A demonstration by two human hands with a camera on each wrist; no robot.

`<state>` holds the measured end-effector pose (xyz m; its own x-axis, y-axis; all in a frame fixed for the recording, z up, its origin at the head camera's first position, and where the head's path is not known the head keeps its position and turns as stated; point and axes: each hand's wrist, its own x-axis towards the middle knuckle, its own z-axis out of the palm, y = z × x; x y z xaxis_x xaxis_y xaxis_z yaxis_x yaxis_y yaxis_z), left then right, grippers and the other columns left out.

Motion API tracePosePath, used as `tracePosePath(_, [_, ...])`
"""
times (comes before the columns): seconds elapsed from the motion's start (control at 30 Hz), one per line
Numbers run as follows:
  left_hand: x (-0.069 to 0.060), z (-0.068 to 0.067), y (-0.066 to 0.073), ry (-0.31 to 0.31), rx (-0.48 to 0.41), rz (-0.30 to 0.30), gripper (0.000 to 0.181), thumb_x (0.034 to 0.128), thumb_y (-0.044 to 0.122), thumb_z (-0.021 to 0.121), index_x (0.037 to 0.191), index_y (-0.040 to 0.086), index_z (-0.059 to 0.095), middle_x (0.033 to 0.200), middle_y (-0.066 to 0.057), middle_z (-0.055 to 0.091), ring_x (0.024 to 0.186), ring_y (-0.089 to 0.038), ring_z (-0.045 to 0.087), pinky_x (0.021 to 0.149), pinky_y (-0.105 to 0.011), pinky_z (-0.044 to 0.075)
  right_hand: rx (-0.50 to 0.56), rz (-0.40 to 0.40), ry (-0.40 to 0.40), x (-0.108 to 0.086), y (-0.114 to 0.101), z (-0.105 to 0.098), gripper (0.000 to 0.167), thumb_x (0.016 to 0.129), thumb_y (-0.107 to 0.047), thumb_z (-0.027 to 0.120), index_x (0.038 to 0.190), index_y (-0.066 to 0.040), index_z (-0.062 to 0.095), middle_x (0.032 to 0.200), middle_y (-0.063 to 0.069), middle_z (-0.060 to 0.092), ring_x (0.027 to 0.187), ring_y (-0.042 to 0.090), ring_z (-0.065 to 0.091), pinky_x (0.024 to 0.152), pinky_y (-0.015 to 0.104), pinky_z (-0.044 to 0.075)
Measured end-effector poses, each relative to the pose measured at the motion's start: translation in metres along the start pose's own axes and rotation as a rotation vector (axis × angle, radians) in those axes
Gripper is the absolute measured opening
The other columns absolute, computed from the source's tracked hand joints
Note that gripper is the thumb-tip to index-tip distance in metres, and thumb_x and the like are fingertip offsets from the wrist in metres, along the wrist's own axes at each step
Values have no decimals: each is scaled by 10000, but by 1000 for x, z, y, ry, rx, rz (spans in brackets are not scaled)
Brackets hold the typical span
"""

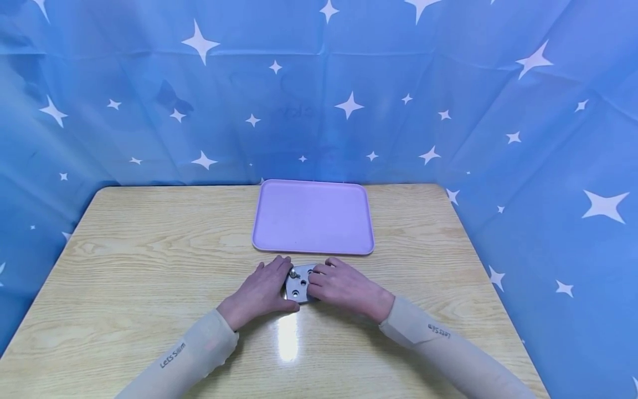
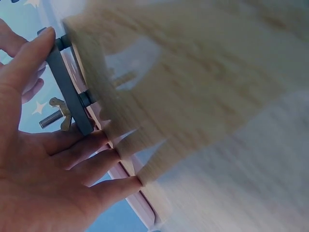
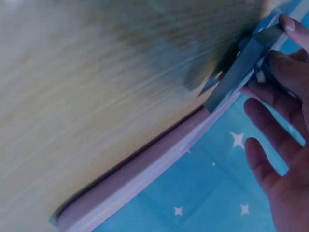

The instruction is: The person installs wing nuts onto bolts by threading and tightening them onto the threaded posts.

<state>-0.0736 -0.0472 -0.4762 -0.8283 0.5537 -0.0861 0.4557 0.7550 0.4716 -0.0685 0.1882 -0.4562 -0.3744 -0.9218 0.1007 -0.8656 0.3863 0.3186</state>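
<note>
A flat grey metal plate (image 1: 301, 289) with round holes lies on the table, raised on short dark feet in the left wrist view. My left hand (image 1: 266, 289) grips its left side, thumb at the near edge and fingers at the far edge. A wing nut (image 2: 64, 115) sits on a threaded bolt (image 2: 49, 119) that stands up from the plate, close to the left fingers. Over the plate's right part, my right hand (image 1: 344, 285) pinches a small dark part (image 3: 267, 71) between thumb and finger. Those fingers hide most of that part, so its kind cannot be told.
A shallow purple tray (image 1: 314, 250) lies just beyond the plate, towards the far edge of the wood-grain table (image 1: 149, 249). Behind and beside the table hangs a blue curtain (image 1: 299, 83) with white stars.
</note>
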Motion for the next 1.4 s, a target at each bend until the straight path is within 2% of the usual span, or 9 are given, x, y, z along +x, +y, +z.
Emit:
tracePosePath(0.2, [0,-1,1,11,18,1,933,726,450,923,1417,-43,535,1482,-226,521,1382,-376,487,1137,-667,371,62,116,63,1,-7,3,59,947,-213,709,961,-179,663,951,-54,651,847,149,584,714,289,451])
tracePosePath(0.33, [0,0,1,20,25,4,927,717,442,929,1402,-49,543,1465,-226,533,1364,-374,504,1122,-672,387,114,182,67,3,-12,4,94,960,-230,704,938,-158,648,919,-40,628,817,165,568,683,294,433])
tracePosePath(0.53, [1,3,2,37,34,9,916,696,452,941,1361,-48,557,1411,-217,562,1293,-371,554,1094,-673,416,148,211,46,3,-15,5,87,942,-191,715,919,-135,652,895,-25,622,799,164,559,674,289,446])
tracePosePath(0.8, [0,6,5,56,59,8,953,692,461,943,1364,-77,535,1354,-224,573,1247,-361,571,1086,-682,417,128,251,70,4,-21,6,106,929,-193,727,896,-128,651,862,-15,648,765,161,576,658,287,468])
tracePosePath(0.9, [0,7,6,67,63,0,957,684,466,946,1352,-79,531,1282,-198,590,1182,-343,595,1080,-682,421,133,277,74,5,-23,7,96,927,-181,715,889,-125,647,836,-9,645,747,151,571,645,273,469])
tracePosePath(1.07, [0,9,7,94,75,0,923,665,473,951,1294,-65,544,1147,-141,589,1049,-298,611,1052,-667,450,139,332,105,5,-27,8,113,931,-179,691,849,-131,632,790,-12,616,702,148,543,609,275,465])
tracePosePath(1.4, [-1,10,8,121,80,12,830,656,454,956,1197,-31,555,1034,-85,550,930,-249,579,996,-644,491,121,383,162,6,-32,11,147,895,-169,706,792,-139,607,746,-20,580,642,142,504,567,263,438])
